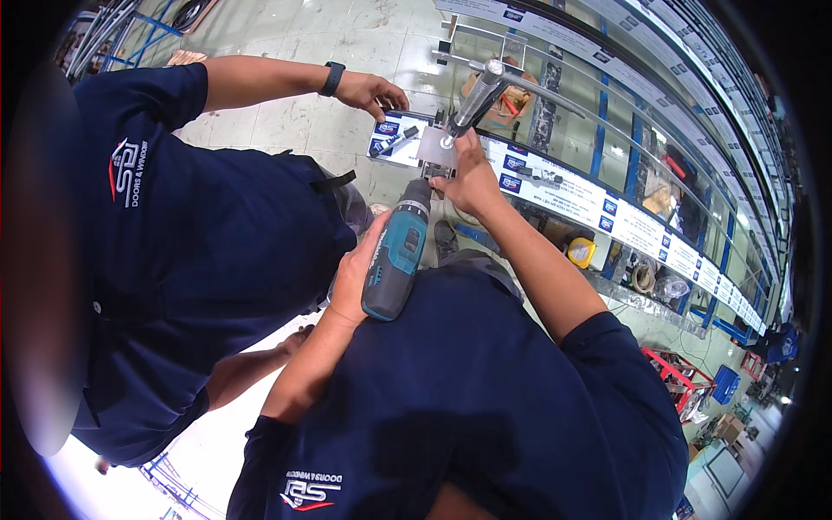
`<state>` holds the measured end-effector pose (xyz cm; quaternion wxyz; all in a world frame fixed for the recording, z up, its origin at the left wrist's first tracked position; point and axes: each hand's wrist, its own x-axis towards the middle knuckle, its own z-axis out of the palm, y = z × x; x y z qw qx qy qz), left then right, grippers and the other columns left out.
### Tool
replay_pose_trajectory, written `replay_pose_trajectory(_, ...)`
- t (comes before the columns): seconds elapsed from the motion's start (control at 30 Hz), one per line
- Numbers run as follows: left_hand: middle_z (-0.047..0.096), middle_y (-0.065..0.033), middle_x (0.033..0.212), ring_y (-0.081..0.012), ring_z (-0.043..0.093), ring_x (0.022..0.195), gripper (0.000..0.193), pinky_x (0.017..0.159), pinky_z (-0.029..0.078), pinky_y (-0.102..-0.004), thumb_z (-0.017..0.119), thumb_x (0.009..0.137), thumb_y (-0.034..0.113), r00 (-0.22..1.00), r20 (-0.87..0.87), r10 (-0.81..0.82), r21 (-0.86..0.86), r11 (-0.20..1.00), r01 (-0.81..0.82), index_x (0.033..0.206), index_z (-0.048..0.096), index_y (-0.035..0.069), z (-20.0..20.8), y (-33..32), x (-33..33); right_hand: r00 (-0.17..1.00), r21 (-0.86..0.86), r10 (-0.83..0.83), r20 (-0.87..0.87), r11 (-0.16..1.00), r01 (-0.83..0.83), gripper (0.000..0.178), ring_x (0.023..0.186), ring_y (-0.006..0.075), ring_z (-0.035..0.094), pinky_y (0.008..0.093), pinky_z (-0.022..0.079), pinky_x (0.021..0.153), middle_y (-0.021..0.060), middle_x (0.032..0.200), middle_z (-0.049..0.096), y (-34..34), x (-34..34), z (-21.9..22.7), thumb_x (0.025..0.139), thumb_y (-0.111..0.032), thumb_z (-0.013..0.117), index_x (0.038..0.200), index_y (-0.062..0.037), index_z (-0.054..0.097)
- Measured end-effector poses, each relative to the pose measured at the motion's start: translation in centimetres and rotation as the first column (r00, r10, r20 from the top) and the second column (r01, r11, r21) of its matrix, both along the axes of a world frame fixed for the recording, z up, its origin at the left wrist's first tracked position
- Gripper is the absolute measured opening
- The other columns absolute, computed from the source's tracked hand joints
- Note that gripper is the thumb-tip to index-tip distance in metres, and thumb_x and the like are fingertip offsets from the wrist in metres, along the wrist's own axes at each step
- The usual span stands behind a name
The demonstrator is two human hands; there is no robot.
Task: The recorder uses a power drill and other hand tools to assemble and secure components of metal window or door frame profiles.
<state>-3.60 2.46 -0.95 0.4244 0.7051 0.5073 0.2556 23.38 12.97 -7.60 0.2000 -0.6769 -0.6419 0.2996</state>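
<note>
My left hand [353, 270] is wrapped round the body of a teal and black cordless drill [400, 260]. The drill's chuck points away from me, at a small metal fitting [436, 171] by the near edge of a long film-covered profile [555, 180]. My right hand [471, 180] grips a grey metal plate [438, 147] on the profile, index finger on its far side and thumb near the chuck. Over the plate leans a silver tool with a thick cylinder and a long cross handle [481, 95]. The drill's tip and my right hand's inner fingers are partly hidden.
A co-worker in dark blue stands close on my left, with one hand [371, 92] at the profile's left end. Beyond is a blue rack [598, 130] with more long profiles. Below the profile lies a yellow tape measure [581, 251]. A red frame [679, 381] stands at right.
</note>
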Motion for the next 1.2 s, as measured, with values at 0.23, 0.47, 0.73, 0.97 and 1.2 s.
replay_pose_trajectory(0.23,0.078,-0.0257,0.139,-0.0466,0.078,0.122,0.084,0.099,0.065,-0.0458,0.083,0.096,0.013,1.0,0.016,0.002,-0.01,1.0,-0.002,0.172,0.048,0.015,0.04,0.02,-0.04,1.0,0.012,-0.007,0.008,1.0,0.007,0.105,0.163,0.0481,0.046,0.0473,0.045,0.134,0.0284,0.184,0.03,-0.02,-0.12,0.13,0.082,-0.022,0.102,0.165,0.0044,0.042)
replay_pose_trajectory(0.47,0.078,-0.0253,0.14,-0.0456,0.079,0.122,0.084,0.099,0.065,-0.0452,0.083,0.096,0.013,1.0,0.012,0.001,-0.009,1.0,-0.001,0.172,0.048,0.014,-0.15,-0.01,-0.14,1.0,-0.009,-0.011,-0.002,1.0,0.011,0.105,0.162,0.0479,0.047,0.047,0.046,0.133,0.0284,0.183,0.031,0.03,-0.18,0.6,0.082,-0.021,0.102,0.165,0.0038,0.043)
replay_pose_trajectory(0.73,0.078,-0.0243,0.141,-0.0428,0.08,0.123,0.083,0.1,0.065,-0.0436,0.083,0.096,0.01,1.0,0.021,0.016,-0.008,1.0,-0.016,0.172,0.049,0.013,-0.63,-0.22,-0.22,1.0,-0.005,0.002,0.002,1.0,-0.002,0.106,0.162,0.0481,0.046,0.0477,0.046,0.133,0.0291,0.183,0.03,0.03,-0.14,0.53,0.081,-0.022,0.103,0.165,0.0026,0.043)
replay_pose_trajectory(0.97,0.083,-0.0136,0.133,-0.018,0.082,0.109,0.081,0.098,0.062,-0.0318,0.081,0.097,0.001,0.999,0.028,0.017,0.02,1.0,-0.018,0.173,0.051,0.009,-0.49,-0.22,-0.12,1.0,0.018,0.005,0.017,1.0,-0.005,0.106,0.162,0.0481,0.047,0.0478,0.046,0.133,0.0289,0.184,0.03,0.09,0.07,-0.06,0.082,-0.023,0.103,0.166,-0.0004,0.043)
replay_pose_trajectory(1.2,0.083,-0.0138,0.134,-0.0178,0.082,0.11,0.083,0.099,0.062,-0.0325,0.082,0.097,0.002,0.998,0.056,0.017,0.027,0.999,-0.018,0.173,0.051,0.01,-0.55,0.27,0.27,1.0,0.004,0.0,-0.001,1.0,0.0,0.107,0.163,0.0475,0.046,0.0481,0.044,0.134,0.0286,0.184,0.029,0.01,0.04,0.23,0.082,-0.021,0.101,0.168,-0.0002,0.041)
